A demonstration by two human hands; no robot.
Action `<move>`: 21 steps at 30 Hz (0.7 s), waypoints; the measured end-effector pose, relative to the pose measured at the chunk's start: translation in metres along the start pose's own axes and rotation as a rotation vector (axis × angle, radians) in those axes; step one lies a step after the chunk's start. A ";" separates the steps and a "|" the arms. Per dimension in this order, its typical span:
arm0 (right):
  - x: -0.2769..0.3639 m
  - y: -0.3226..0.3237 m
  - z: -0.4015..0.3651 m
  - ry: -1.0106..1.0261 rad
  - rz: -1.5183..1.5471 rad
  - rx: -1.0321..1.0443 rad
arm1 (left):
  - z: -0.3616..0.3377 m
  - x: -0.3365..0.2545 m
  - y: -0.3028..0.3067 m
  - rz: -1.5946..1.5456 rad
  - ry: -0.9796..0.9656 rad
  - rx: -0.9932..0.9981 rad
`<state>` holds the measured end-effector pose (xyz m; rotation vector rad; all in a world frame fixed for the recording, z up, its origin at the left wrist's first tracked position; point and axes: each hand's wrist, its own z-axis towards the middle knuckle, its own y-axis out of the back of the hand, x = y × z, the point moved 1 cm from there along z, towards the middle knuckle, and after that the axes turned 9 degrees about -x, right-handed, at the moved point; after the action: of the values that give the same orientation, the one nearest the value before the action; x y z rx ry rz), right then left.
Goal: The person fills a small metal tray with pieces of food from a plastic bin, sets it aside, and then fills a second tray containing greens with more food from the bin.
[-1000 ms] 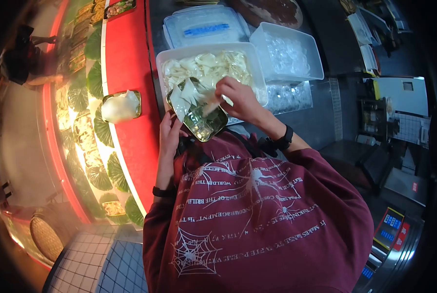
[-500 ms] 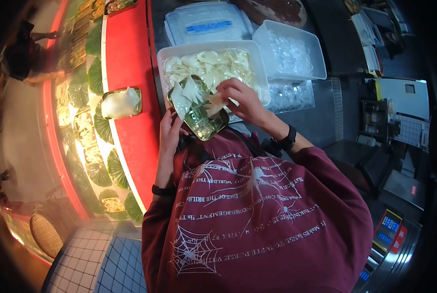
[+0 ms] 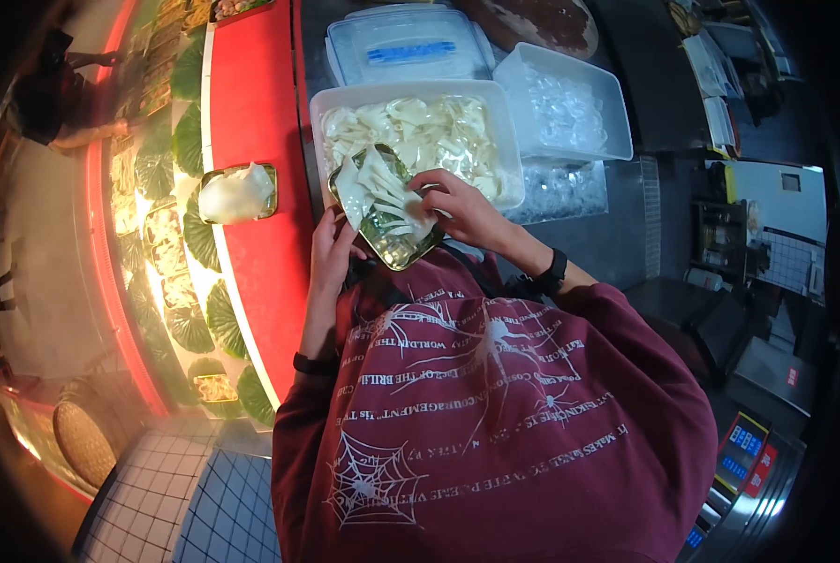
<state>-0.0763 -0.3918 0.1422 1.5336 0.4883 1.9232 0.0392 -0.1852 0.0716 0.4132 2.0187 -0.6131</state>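
My left hand (image 3: 332,246) grips the near-left edge of a shiny gold-rimmed dish (image 3: 397,251), which is tilted in front of my chest. White, thin food slices (image 3: 375,178) lie fanned over its upper and middle part. My right hand (image 3: 459,208) is at the dish's right side, fingers curled onto pale strips at the end of the fan. Just beyond the dish, a white tub (image 3: 511,178) holds many similar pale slices in liquid.
A lidded clear box (image 3: 401,56) and a clear tub of ice-like pieces (image 3: 570,108) stand behind. On the red counter (image 3: 251,281) at left sits another gold-rimmed dish (image 3: 238,193) with a white heap. Leaf-lined food displays run further left, where a person (image 3: 54,103) stands.
My right hand has lowered onto the dish, and pale strips now cover its middle, where bare shiny surface showed before. My left hand keeps its hold on the dish.
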 end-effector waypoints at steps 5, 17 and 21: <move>0.009 -0.001 -0.012 -0.051 -0.110 -0.048 | 0.001 0.001 0.000 -0.002 -0.015 -0.005; 0.013 0.002 -0.017 -0.104 -0.083 -0.036 | 0.001 0.000 -0.001 -0.009 -0.031 0.003; 0.013 0.006 -0.019 -0.074 -0.086 -0.025 | 0.000 -0.003 -0.002 -0.006 -0.035 0.002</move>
<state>-0.0981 -0.3859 0.1503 1.5365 0.4881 1.7941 0.0397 -0.1870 0.0747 0.3950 1.9872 -0.6223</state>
